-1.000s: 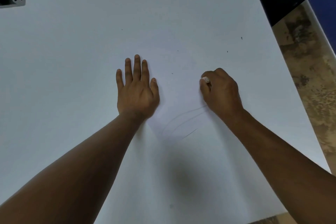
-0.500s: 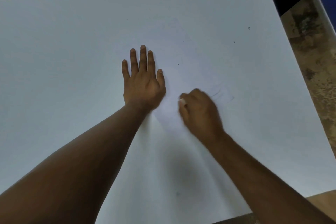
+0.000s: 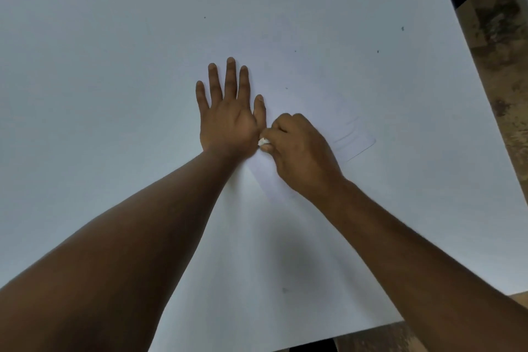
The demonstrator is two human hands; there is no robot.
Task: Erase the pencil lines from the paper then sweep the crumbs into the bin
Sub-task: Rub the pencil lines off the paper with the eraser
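My right hand (image 3: 300, 151) pinches the small white eraser (image 3: 263, 141) just beside my flat, spread left hand (image 3: 228, 120). The paper (image 3: 328, 88), thin and likely to creep, needs pinning; faint pencil lines (image 3: 354, 143) remain at three o'clock.

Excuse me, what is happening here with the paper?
A person is erasing pencil lines from a large white sheet of paper. The left hand lies flat on the sheet and holds it down. The right hand pinches a small white eraser against the paper, right beside the left thumb. Faint pencil lines remain to the right of the right hand.
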